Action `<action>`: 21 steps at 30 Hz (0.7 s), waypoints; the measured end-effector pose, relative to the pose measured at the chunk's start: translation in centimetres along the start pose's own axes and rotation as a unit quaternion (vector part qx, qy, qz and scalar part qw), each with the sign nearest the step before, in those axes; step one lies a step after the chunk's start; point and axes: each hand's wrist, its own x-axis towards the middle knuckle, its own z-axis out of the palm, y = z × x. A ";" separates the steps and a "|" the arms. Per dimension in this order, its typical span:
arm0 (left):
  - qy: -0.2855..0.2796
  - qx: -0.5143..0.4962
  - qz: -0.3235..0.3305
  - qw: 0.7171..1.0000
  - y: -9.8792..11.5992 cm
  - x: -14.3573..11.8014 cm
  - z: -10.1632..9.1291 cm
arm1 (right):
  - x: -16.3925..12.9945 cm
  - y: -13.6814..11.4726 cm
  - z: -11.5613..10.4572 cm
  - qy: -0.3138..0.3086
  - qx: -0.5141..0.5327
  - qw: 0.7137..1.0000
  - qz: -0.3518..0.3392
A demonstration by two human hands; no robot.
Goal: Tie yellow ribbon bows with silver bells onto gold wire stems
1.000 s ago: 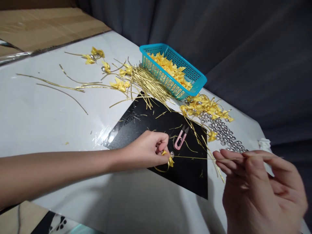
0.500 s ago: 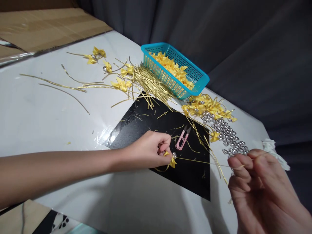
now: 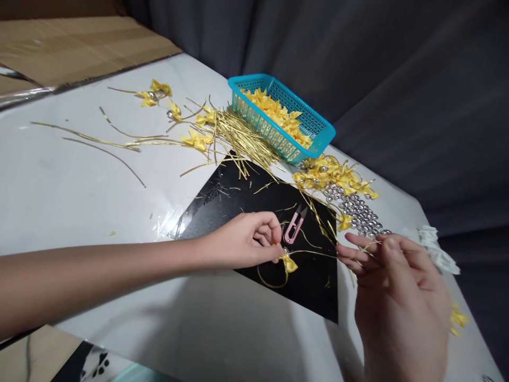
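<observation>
My left hand (image 3: 248, 241) pinches a small yellow ribbon bow (image 3: 289, 263) with a silver bead over the black sheet (image 3: 238, 196). A thin gold wire (image 3: 314, 253) runs from the bow to my right hand (image 3: 392, 297), whose fingertips pinch its other end. A loop of the wire curls on the sheet below the bow. Pink thread snips (image 3: 295, 226) lie on the black sheet just beyond the bow.
A teal basket (image 3: 318, 127) of yellow bows stands at the table's far side. A bundle of gold wires (image 3: 238, 135) lies left of it. Finished bows (image 3: 334, 175) and silver beads (image 3: 360, 212) are piled to the right. Cardboard (image 3: 75, 45) lies at the far left.
My right hand has moved left toward the bow, slackening the wire. The wire loop under the bow has grown larger. My left hand has stayed put.
</observation>
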 end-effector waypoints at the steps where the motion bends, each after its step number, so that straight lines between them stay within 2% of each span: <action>1: -0.001 -0.014 -0.002 1.000 0.0 0.0 0.0 | 0.0 0.1 0.0 -0.001 0.003 1.000 0.003; 6: 0.001 -0.019 0.002 1.000 -0.4 0.1 -0.1 | -0.1 -0.1 0.0 -0.001 0.009 1.000 0.001; 13: -0.009 0.038 0.018 0.999 0.0 0.1 -0.2 | 0.1 -0.3 -0.1 0.013 0.019 1.000 -0.002; 21: -0.029 0.115 -0.012 0.993 0.0 -0.2 -0.2 | 0.2 -0.3 -0.2 0.011 0.015 1.000 -0.018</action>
